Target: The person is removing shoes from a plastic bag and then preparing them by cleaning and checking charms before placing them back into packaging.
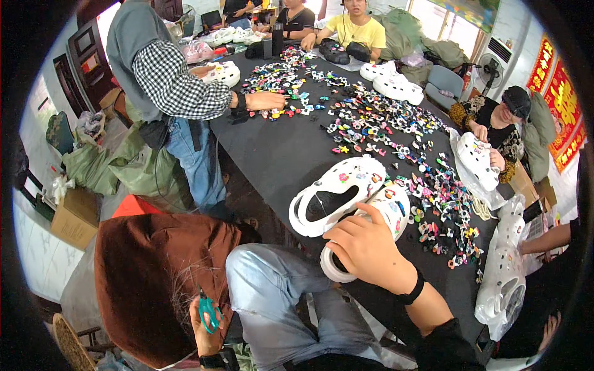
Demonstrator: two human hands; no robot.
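I see a long black table (pixel 291 154) running away from me, its far half strewn with small colourful shoe charms (pixel 396 142). Near my edge lie two white clogs: one white clog (pixel 337 195) on its side, open toward me, and just beside it a second white clog (pixel 387 213) dotted with charms. My right hand (pixel 365 247) is closed around the heel strap of that second clog, fingers curled over the rim, a black band on the wrist. My left hand (pixel 207 321) is down by my lap, well apart from the table, gripping small green snips (pixel 208 311) against a brown cloth (pixel 161 272); from this angle I can't quite tell whether the blades touch the cloth. Across the table a person in a checked sleeve (pixel 179 86) rests a hand (pixel 266 100) among the charms. At the right edge another person holds a white clog (pixel 479 161) in both hands.
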